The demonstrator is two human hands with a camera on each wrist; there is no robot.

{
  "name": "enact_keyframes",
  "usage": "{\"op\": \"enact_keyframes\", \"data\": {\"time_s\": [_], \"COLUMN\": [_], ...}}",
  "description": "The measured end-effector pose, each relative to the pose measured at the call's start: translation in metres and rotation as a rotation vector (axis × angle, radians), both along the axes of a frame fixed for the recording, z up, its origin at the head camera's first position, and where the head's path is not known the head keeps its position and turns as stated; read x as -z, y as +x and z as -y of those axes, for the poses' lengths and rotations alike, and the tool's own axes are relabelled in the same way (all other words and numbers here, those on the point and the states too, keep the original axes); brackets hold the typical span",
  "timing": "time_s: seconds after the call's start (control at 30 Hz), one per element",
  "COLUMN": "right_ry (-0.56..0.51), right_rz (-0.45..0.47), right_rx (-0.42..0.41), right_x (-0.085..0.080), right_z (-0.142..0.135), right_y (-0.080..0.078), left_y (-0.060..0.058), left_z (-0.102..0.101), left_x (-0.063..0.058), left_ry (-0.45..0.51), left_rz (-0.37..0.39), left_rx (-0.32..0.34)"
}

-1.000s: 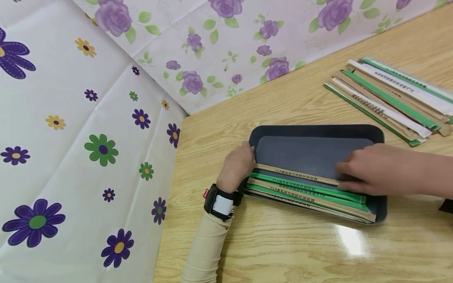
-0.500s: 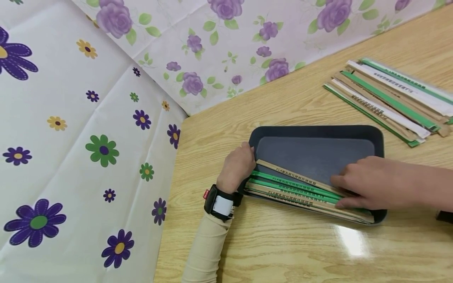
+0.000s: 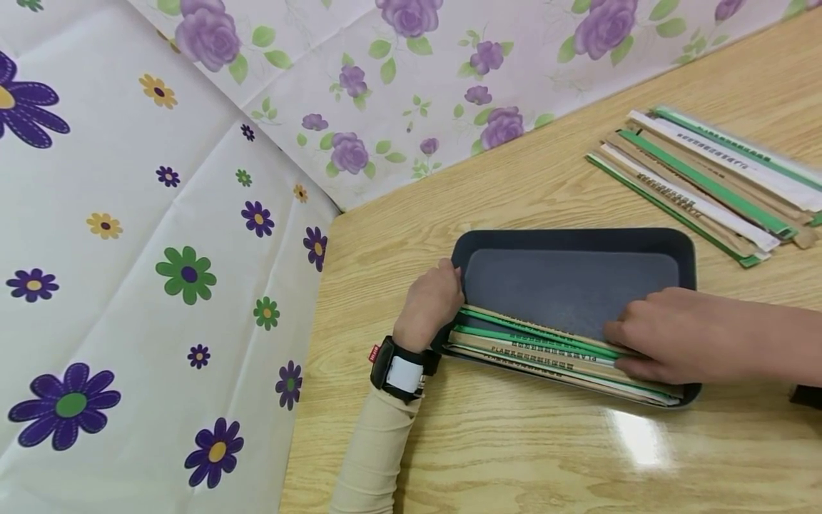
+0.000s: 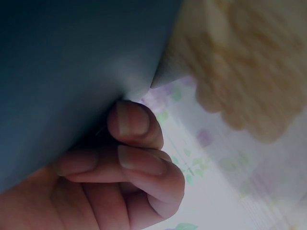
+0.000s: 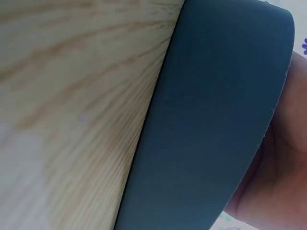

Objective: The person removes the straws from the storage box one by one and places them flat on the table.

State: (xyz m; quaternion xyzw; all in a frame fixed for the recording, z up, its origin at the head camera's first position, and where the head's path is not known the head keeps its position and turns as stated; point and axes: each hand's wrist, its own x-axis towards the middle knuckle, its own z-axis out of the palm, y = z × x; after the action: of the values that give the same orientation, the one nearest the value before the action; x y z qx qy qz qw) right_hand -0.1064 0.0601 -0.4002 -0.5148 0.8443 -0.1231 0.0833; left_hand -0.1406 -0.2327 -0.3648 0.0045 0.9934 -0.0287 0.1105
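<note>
A dark grey rectangular tray (image 3: 571,282) lies on the wooden table. Along its near side run several slim paper-wrapped straws (image 3: 533,351), brown, green and white, printed with dark lettering. My left hand (image 3: 429,300) holds the tray's left end; the left wrist view has its curled fingers (image 4: 144,165) against the grey wall. At the right end, my right hand (image 3: 674,335) reaches inside, thumb and fingers around the right ends of an upper brown straw (image 3: 546,325) and a green one beside it. Those ends are hidden. In the right wrist view the tray wall covers most of this hand (image 5: 280,158).
A loose group of more wrapped straws (image 3: 706,178) lies on the table (image 3: 514,457) behind and right of the tray. Flower-printed sheets (image 3: 359,93) stand along the back and left. A watch-like device (image 3: 401,371) is strapped to the left wrist.
My right hand has moved nearer, onto the straws' right ends. The upper brown straw has shifted toward the near side and now lies against a green one. My left hand has stayed put.
</note>
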Motion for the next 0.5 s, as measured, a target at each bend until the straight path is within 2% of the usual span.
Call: {"op": "enact_keyframes", "data": {"time_s": [0.5], "right_ry": [-0.034], "right_rz": [-0.077], "right_rx": [-0.008], "right_x": [-0.0070], "right_z": [-0.0024], "right_y": [-0.0033], "left_y": [0.0011], "left_z": [0.0018], "left_x": [0.0002], "left_ry": [0.025], "left_rz": [-0.008], "left_rx": [0.016]}}
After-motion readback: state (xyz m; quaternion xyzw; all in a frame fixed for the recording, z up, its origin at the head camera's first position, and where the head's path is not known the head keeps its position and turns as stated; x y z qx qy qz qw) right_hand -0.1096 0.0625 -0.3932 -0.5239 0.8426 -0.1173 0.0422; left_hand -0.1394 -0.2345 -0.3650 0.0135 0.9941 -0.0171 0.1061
